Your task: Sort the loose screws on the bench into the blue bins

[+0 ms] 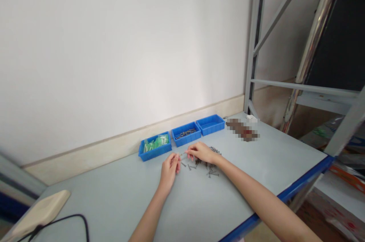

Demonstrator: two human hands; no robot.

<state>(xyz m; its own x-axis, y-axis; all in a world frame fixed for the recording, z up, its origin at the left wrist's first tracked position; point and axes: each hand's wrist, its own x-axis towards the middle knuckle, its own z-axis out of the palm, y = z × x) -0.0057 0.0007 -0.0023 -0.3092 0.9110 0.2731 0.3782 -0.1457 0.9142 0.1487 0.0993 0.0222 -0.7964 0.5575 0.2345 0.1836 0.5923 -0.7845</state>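
My left hand (169,169) is closed, its thumb and fingertips pinching one end of a thin screw (182,154). From the other side my right hand (201,152) meets it, fingers pinched at the opposite end. The screw is small, and its tip and head are partly covered by my fingers. Beneath and behind my right hand lies a pile of loose grey screws (211,169), partly hidden by that hand and forearm. A few single screws (190,167) lie on the table between my hands.
Along the wall stand three blue bins: one with green and clear bags (141,154), one with screws (178,143), and an empty one (212,131). A blurred brown object (242,129) lies at right. A cream device (42,211) with a black cable (82,217) sits at left.
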